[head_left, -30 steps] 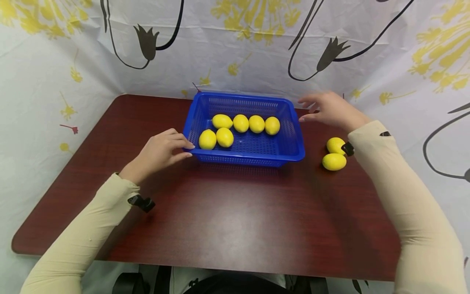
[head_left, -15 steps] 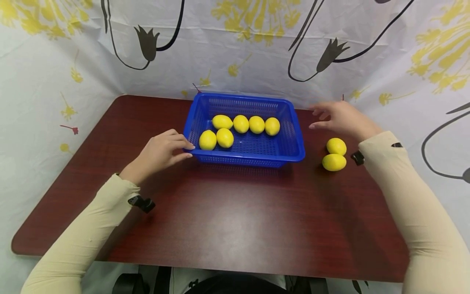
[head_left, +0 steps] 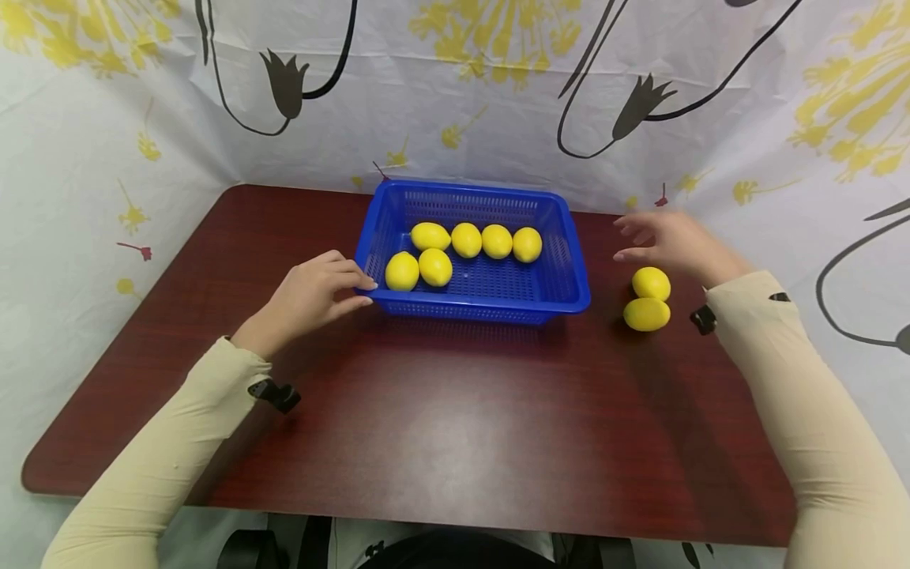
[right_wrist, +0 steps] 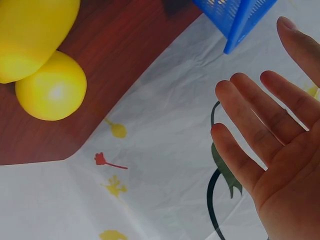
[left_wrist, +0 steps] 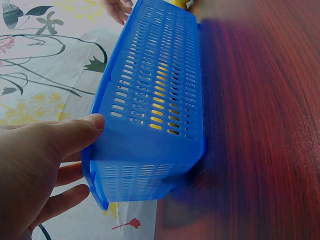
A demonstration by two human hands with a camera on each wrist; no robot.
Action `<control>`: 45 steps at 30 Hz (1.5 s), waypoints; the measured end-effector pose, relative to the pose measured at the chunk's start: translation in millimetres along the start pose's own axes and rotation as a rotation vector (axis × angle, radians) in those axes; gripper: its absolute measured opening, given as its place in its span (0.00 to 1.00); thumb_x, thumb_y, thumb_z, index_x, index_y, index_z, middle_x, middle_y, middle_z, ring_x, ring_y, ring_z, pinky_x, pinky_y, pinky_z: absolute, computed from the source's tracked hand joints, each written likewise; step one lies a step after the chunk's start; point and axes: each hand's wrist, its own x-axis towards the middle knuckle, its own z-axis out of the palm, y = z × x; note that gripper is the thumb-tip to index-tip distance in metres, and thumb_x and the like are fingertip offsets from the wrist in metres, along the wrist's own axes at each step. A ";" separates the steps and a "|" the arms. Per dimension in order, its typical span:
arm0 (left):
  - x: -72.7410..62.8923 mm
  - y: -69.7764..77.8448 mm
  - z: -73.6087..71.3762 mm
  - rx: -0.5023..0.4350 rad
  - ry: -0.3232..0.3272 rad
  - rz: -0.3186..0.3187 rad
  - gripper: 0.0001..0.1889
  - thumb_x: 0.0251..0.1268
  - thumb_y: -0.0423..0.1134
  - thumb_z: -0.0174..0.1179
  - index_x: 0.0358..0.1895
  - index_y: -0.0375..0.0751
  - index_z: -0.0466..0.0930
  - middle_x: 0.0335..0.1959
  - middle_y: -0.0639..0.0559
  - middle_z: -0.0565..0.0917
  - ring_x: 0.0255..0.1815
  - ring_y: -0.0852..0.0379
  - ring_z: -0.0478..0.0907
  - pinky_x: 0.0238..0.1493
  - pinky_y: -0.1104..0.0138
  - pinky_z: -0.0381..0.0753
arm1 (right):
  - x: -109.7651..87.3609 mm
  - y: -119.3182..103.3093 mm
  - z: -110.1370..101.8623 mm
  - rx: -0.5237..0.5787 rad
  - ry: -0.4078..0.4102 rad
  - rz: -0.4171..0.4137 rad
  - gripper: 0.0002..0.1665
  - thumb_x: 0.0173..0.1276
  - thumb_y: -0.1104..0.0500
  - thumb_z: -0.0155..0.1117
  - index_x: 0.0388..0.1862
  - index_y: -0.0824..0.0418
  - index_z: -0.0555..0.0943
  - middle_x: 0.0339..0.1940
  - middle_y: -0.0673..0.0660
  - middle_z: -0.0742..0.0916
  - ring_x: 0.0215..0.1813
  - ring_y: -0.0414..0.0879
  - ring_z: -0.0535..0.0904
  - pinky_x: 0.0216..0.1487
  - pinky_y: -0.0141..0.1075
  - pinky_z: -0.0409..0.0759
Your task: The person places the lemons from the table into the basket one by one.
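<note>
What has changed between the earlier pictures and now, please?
The right grip moved rightward, away from the blue basket, and slightly lower in the head view. The farther loose lemon, partly covered before, now shows fully. Nothing was taken hold of or let go. Unchanged: the left grip on the basket's near left corner, the six lemons inside.

Makeshift indoor setting, room type unclear: reddish table (head_left: 455,442), creased floral sheeting (head_left: 512,118) behind.

A reddish-brown table (head_left: 178,261) being backed by white cloth (head_left: 355,118)
Yellow blooms (head_left: 498,32) and dark tulip shapes (head_left: 284,83) are being displayed across the cloth; a pale sheen (head_left: 455,450) is being reflected by the table.
</note>
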 end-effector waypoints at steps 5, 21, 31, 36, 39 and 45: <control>0.1 0.6 -0.4 0.000 0.003 -0.002 0.12 0.55 0.45 0.74 0.42 0.48 0.89 0.39 0.56 0.89 0.41 0.56 0.77 0.39 0.61 0.81 | -2.4 9.2 5.3 0.002 0.002 0.019 0.35 0.64 0.46 0.71 0.65 0.61 0.76 0.52 0.66 0.86 0.54 0.61 0.81 0.56 0.57 0.76; -0.4 1.1 0.6 0.001 0.004 -0.008 0.12 0.56 0.46 0.73 0.42 0.49 0.89 0.39 0.56 0.89 0.41 0.56 0.77 0.39 0.61 0.81 | -25.7 43.1 40.0 0.018 -0.078 0.095 0.37 0.66 0.40 0.67 0.67 0.58 0.74 0.58 0.66 0.84 0.54 0.60 0.81 0.54 0.56 0.78; -1.4 -1.6 1.3 0.006 0.003 -0.006 0.12 0.56 0.45 0.73 0.42 0.50 0.89 0.40 0.57 0.89 0.41 0.57 0.76 0.39 0.62 0.81 | -36.2 59.9 54.9 0.020 -0.090 0.102 0.36 0.66 0.45 0.68 0.67 0.63 0.73 0.56 0.70 0.85 0.54 0.64 0.82 0.53 0.57 0.79; -0.9 -1.0 0.9 0.008 0.005 -0.005 0.12 0.56 0.46 0.73 0.43 0.50 0.89 0.40 0.57 0.89 0.41 0.57 0.77 0.39 0.61 0.82 | -42.4 63.7 59.2 0.048 -0.096 0.114 0.36 0.65 0.45 0.69 0.65 0.64 0.75 0.55 0.69 0.85 0.52 0.62 0.83 0.52 0.56 0.79; -0.6 -0.5 0.6 0.007 0.004 -0.006 0.12 0.56 0.45 0.73 0.43 0.49 0.89 0.40 0.56 0.89 0.41 0.56 0.77 0.39 0.61 0.82 | -46.4 64.6 61.1 0.057 -0.101 0.127 0.36 0.65 0.44 0.69 0.63 0.65 0.76 0.55 0.70 0.85 0.52 0.63 0.82 0.52 0.56 0.79; -0.3 -0.1 0.6 0.011 -0.001 -0.012 0.12 0.55 0.44 0.74 0.43 0.49 0.89 0.40 0.56 0.89 0.41 0.56 0.76 0.39 0.61 0.81 | -54.0 65.9 63.5 0.061 -0.098 0.138 0.37 0.64 0.43 0.70 0.63 0.66 0.76 0.55 0.70 0.85 0.55 0.65 0.80 0.53 0.59 0.77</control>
